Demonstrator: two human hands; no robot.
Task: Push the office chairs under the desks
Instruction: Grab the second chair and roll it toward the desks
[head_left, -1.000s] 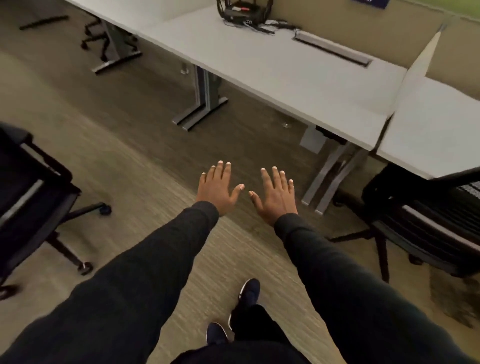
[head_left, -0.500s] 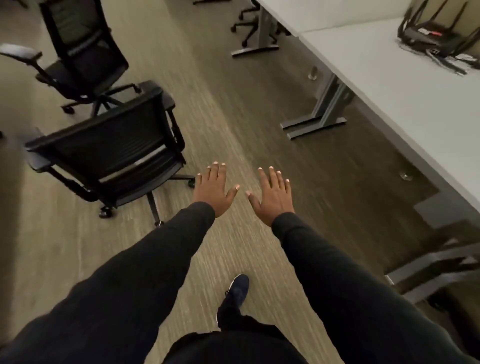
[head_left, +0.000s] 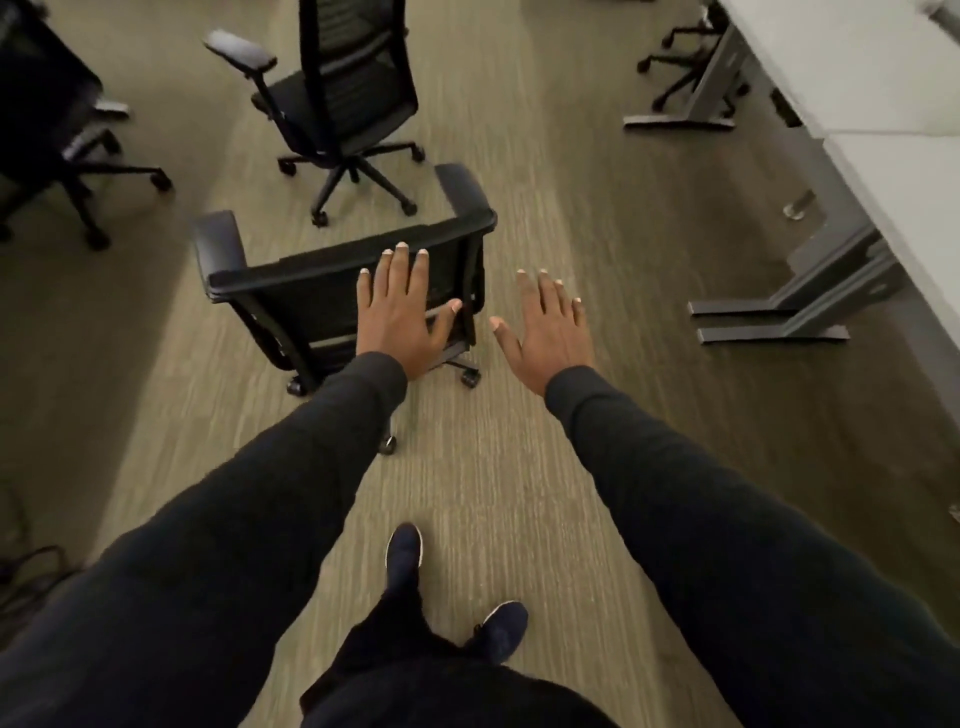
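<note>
A black office chair (head_left: 291, 296) stands on the carpet straight ahead, its mesh back towards me. My left hand (head_left: 402, 312) is stretched out flat with fingers apart in front of that backrest; whether it touches it I cannot tell. My right hand (head_left: 550, 327) is also open, held over bare carpet to the right of the chair. A second black chair (head_left: 348, 104) stands just beyond the first. A third chair (head_left: 47, 130) is at the far left. The white desks (head_left: 893, 135) run along the right edge.
Grey desk legs (head_left: 795, 306) reach onto the floor at the right, and another pair (head_left: 691, 109) lies further back with a chair base (head_left: 675, 57) behind it. Cables (head_left: 26, 577) lie at the lower left. My shoes (head_left: 405, 551) are on the carpet aisle.
My view has swung left, away from the desks. The nearest chair has come from the left side to straight ahead, and my left hand now overlaps its backrest. Both hands stayed open.
</note>
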